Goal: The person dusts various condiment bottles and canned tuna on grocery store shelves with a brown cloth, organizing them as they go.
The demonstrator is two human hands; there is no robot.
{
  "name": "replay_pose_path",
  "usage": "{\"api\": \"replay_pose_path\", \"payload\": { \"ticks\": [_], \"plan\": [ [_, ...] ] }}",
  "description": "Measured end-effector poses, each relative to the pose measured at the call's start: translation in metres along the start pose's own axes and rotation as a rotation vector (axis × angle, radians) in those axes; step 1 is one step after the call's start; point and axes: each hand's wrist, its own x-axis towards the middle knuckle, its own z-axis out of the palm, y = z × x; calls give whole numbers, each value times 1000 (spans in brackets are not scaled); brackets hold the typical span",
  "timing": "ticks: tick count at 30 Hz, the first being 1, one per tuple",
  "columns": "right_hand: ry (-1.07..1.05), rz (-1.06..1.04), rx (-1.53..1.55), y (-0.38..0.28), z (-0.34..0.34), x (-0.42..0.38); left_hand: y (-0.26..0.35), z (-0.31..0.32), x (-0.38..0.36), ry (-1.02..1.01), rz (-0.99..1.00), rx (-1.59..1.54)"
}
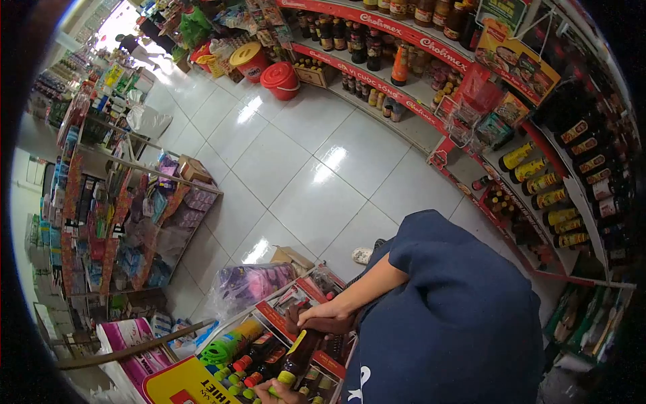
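Observation:
A dark bottle [304, 345] with a yellow label lies slanted over a rack of sauce bottles at the bottom centre. My right hand [321, 314] is closed around its upper end in the view, beside a dark brown shape I cannot make out. At the bottom edge, the fingers of my left hand [279, 393] are closed at its yellow-green capped end. Other bottles with red and green caps [250, 378] stand close to the left of it.
A yellow sign [185, 382] and pink-white packs [134, 343] are at lower left. A wrapped purple bundle [252, 286] lies beyond the rack. Shelves of goods [114, 222] stand left; a curved sauce shelf [377, 71] runs right. A red bucket [280, 82] sits on the tiled floor.

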Motion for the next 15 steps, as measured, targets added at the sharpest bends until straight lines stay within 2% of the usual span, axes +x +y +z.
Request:
{"api": "replay_pose_path", "payload": {
  "ticks": [2, 4, 5, 7, 8, 9, 12, 13, 15],
  "plan": [
    [-6, -79, 35, -2, 4, 4, -3, 0, 6, 63, -105, -11],
    [193, -219, -30, -12, 1, 13, -39, 7, 16, 126, -369, -119],
    [241, -307, -78, -15, 2, 13, -42, 6, 13, 76, -505, -47],
    [328, -497, -161, -23, 7, 5, -49, 5, 23, 114, -917, -161],
    [302, -648, -242, -24, 2, 10, -52, 6, 25, 138, -1128, -216],
    [383, -714, -299, -28, 4, 8, -54, 9, 23, 125, -1101, -283],
    [364, -801, -260, -40, 4, 6, -63, 16, 12, 103, -1011, -481],
    [317, -815, -211, -43, 2, 6, -65, 19, 9, 83, -999, -448],
    [389, -842, -321, -48, -7, 9, -51, 22, 7, 54, -968, -451]
  ]
}}
